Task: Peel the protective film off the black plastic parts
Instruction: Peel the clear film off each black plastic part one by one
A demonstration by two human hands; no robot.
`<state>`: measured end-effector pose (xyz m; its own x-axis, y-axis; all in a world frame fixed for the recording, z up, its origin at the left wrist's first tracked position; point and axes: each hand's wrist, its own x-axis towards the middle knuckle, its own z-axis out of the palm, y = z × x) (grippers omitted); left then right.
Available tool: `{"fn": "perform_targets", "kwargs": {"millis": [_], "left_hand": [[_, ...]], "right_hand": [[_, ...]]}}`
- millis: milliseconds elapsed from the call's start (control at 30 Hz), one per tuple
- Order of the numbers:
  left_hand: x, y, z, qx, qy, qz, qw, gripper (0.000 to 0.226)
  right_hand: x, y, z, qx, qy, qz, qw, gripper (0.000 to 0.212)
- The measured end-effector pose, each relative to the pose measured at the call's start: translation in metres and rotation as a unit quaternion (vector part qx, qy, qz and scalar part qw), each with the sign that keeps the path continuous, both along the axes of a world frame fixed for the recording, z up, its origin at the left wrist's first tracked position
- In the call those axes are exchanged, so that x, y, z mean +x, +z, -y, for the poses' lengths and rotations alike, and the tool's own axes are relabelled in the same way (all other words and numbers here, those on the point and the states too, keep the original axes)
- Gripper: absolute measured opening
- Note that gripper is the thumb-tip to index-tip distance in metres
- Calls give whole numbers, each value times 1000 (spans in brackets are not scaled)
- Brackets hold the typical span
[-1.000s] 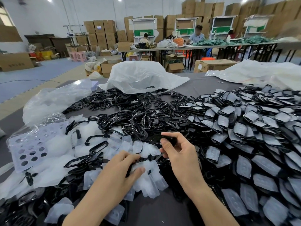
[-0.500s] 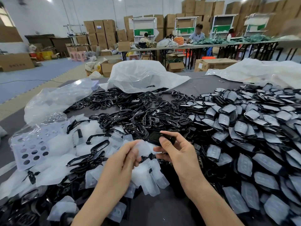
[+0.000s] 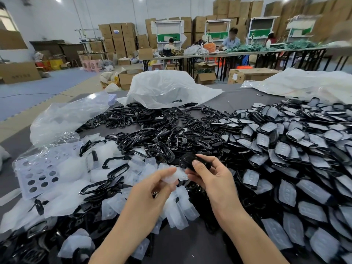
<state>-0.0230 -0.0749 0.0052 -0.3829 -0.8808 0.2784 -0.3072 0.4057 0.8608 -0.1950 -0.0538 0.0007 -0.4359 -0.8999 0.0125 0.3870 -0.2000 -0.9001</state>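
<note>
Peeling, we judge, is nearly through: over the heap of peeled films (image 3: 181, 208) our right hand (image 3: 211, 179) pinches the black plastic part (image 3: 187, 161), our left hand (image 3: 152, 189) pinches its clear film (image 3: 178, 175); next we tug it free and drop it onto that heap

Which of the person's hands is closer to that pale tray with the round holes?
Left. The left hand, pinching clear film, sits right of the tray; the right hand, holding a black part, lies farther right again.
</note>
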Motion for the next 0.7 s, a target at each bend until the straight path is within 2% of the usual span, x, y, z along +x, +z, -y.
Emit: {"fn": "perform_targets", "kwargs": {"millis": [100,167,300,433,567,700], "left_hand": [[-4,3,-1,-40,5,-13,999,18],[-4,5,-3,-48,-2,-24,999,20],[-6,1,-3,-6,1,-74,997,27],[-11,-1,0,53,33,-154,986,21],[-10,-3,0,5,82,-149,985,1],[-13,-2,-1,12,94,-196,976,7]], "right_hand": [[0,-2,0,8,5,-5,1000,12],[1,-2,0,11,20,-8,1000,12],[6,-2,-3,17,73,-57,996,9],[12,-2,-5,26,93,-118,988,9],[13,1,-8,14,102,-142,985,8],[17,4,-10,2,136,-118,984,15]]}}
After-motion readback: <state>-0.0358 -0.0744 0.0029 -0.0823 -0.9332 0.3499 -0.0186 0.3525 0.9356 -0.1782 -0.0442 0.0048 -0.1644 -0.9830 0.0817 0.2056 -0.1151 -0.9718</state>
